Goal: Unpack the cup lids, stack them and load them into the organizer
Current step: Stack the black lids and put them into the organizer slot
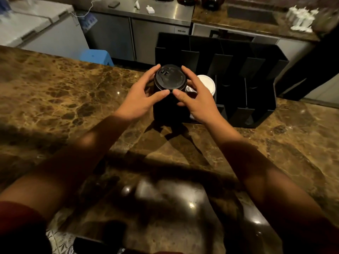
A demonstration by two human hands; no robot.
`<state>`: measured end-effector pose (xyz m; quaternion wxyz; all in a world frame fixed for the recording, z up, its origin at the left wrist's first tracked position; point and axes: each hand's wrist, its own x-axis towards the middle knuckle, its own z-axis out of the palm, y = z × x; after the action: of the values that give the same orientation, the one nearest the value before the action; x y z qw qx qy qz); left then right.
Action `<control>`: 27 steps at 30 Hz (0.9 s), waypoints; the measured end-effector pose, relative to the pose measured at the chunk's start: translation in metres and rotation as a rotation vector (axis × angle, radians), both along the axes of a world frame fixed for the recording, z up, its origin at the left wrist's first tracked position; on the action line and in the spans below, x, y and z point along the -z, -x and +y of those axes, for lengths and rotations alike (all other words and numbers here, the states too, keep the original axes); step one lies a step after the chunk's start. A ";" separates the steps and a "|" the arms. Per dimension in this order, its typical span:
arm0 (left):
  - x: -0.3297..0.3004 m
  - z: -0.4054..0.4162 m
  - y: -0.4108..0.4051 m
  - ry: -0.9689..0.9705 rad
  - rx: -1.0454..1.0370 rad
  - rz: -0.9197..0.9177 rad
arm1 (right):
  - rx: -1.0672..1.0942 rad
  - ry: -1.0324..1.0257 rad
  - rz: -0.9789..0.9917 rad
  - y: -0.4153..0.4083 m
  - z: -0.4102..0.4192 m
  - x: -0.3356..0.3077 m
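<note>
Both hands, left (142, 92) and right (194, 97), gripping a stack of black lids (170, 79) from either side, beside white lids (206, 85) sitting in the black organizer (256, 88), on the marble counter (55, 88)

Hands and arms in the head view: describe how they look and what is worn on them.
Both forearms are bare from above the elbow to the wrist. The left hand and right hand wear no gloves, and no rings, watch or bracelet show. A dark red sleeve covers the left upper arm at the frame's lower left corner. The fingers have short nails.
</note>
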<state>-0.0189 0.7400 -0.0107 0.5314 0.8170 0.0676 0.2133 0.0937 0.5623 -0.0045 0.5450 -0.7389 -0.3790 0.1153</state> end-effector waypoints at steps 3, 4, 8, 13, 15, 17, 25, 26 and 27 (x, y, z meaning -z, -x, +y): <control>0.005 0.002 -0.007 -0.015 -0.045 -0.018 | -0.030 0.085 -0.079 -0.008 0.004 -0.004; 0.007 0.002 -0.008 -0.052 -0.065 -0.025 | -0.044 0.105 -0.100 -0.010 0.005 -0.005; 0.013 -0.002 -0.010 -0.151 -0.125 -0.066 | -0.077 0.157 -0.138 -0.015 0.004 -0.009; 0.017 -0.003 -0.013 -0.083 -0.156 -0.125 | -0.076 0.239 -0.282 -0.013 0.007 -0.011; 0.020 -0.003 -0.012 -0.053 -0.163 -0.146 | -0.067 0.268 -0.320 -0.012 0.009 -0.012; 0.022 -0.003 -0.012 -0.031 -0.169 -0.147 | -0.056 0.262 -0.311 -0.010 0.009 -0.014; 0.024 0.000 -0.018 -0.014 -0.168 -0.177 | -0.011 0.234 -0.271 -0.012 0.010 -0.024; 0.024 -0.001 -0.019 -0.017 -0.173 -0.174 | -0.010 0.249 -0.281 -0.013 0.011 -0.025; 0.025 -0.001 -0.020 -0.025 -0.178 -0.167 | -0.010 0.268 -0.293 -0.015 0.012 -0.025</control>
<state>0.0007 0.7389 -0.0357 0.5040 0.7936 0.0927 0.3280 0.1087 0.5740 0.0208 0.3800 -0.8118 -0.4394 0.0588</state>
